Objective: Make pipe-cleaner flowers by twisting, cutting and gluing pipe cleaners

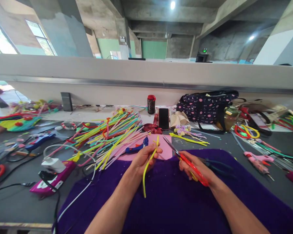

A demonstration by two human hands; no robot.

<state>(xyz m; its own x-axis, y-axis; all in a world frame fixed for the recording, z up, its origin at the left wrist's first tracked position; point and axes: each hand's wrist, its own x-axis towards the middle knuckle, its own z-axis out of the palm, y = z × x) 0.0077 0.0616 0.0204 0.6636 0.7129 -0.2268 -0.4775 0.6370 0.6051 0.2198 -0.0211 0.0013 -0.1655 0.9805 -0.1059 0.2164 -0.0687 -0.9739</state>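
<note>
My left hand (146, 158) pinches a yellow pipe cleaner (146, 177) near its upper part, and its long end hangs down over the purple cloth (171, 201). In my right hand (191, 164) is a pair of scissors (194, 170) with red and yellow handles. Their blades point up and left, close to the pipe cleaner's top but apart from it. Behind both hands lies a pink sheet (168, 148) with a blue glue gun (136, 146) on it. A big pile of coloured pipe cleaners (107, 136) spreads to the left of my left hand.
A phone (163, 118), a dark bottle (151, 104) and a patterned bag (202, 109) stand along the back. Pliers (216, 165) lie right of my right hand, with a pink glue gun (257, 159) farther right. A magenta power strip (54, 180) with cords sits at left.
</note>
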